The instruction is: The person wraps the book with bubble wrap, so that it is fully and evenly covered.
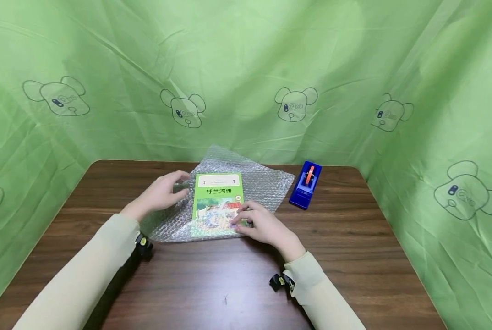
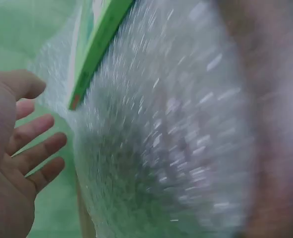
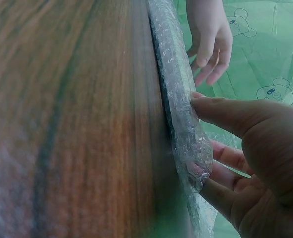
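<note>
A green-covered book [image 1: 218,191] with a picture on its front lies on a sheet of bubble wrap [image 1: 266,183]. The wrap is folded up over the lower part of the cover. My right hand [image 1: 266,225] pinches the folded wrap at the book's lower right corner; its thumb and curled fingers meet the wrap [image 3: 178,99] in the right wrist view. My left hand [image 1: 159,195] hovers by the book's left edge, fingers loosely bent and holding nothing. In the left wrist view that hand [image 2: 12,148] is apart from the book's green edge [image 2: 99,54].
A blue tape dispenser [image 1: 305,185] with an orange-red part stands right of the wrap. The dark wooden table [image 1: 213,293] ends at a green curtain [image 1: 237,55] printed with bear heads, hanging at the back and both sides.
</note>
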Demonstrator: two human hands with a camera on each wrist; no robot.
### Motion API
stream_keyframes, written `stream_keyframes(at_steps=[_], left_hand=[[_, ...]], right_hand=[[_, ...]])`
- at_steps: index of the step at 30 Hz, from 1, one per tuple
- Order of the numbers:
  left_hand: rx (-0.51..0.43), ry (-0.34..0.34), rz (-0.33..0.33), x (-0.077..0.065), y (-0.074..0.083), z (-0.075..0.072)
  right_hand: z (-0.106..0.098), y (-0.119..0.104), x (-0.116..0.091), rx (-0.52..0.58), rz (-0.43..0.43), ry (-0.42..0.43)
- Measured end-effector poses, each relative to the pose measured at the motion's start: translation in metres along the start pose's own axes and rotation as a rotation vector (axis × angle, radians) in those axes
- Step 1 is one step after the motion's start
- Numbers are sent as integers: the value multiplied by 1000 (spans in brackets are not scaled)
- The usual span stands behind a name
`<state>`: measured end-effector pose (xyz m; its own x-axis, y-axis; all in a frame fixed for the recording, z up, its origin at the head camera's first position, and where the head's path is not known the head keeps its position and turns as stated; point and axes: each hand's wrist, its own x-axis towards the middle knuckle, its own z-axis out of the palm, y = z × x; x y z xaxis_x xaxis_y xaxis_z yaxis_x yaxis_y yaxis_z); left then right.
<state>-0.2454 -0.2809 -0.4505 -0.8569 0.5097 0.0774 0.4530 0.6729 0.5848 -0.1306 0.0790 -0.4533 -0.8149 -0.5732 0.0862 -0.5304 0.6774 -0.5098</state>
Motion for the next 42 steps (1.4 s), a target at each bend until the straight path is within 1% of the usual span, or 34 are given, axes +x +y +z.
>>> stream_keyframes(at_steps=[4,7,14,17,20,24,28,31,38,42], left_hand=[[-70,27,-80,19,-12,-5],[-129,52,-123,29,-17,-7],[-249,46,-199,41,-21,-3],[-289,57,-217,47,-21,-1],[-306,59,-229,54,-22,3],[-308,33,-249,62,-21,9],[-307,-1,-258,67,-15,16],[-318,-10,-262,72,-12,21],[-409,42,-327,82,-8,29],[-410,73,-314,83,-4,29]], right_hand=[[-1,0,0,8,20,-13],[-2,-1,-1,17,25,-13],[-1,0,0,10,23,-8],[0,1,0,19,25,-4],[0,2,-1,26,25,3],[-1,1,-1,30,25,1],[-2,-1,0,36,22,-7],[-2,0,0,35,19,-5],[-3,1,0,48,16,-4],[-3,1,-1,54,16,-4]])
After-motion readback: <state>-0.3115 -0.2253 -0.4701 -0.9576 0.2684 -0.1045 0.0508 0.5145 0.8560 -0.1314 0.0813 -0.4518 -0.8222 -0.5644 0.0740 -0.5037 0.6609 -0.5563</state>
